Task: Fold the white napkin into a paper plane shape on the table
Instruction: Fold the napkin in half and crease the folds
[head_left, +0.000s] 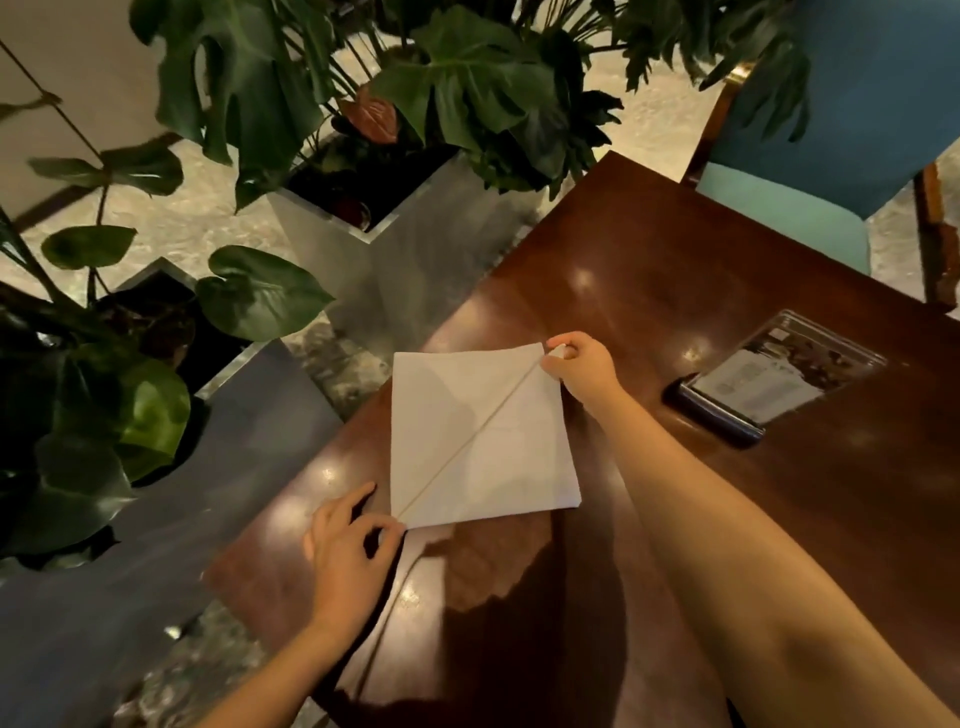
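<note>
A white napkin (483, 436) lies flat as a square on the dark wooden table (675, 291), near its left edge. A straight line runs across it from the near left corner to the far right corner, where two edges of the cloth meet. My left hand (348, 545) pinches the near left corner between thumb and fingers. My right hand (582, 366) pinches the far right corner. Both forearms reach in from the bottom of the view.
A dark stand with a printed card (769, 384) lies on the table to the right of the napkin. Square planters with big-leaved plants (374, 208) stand left of the table. A blue chair (810, 171) is at the far side.
</note>
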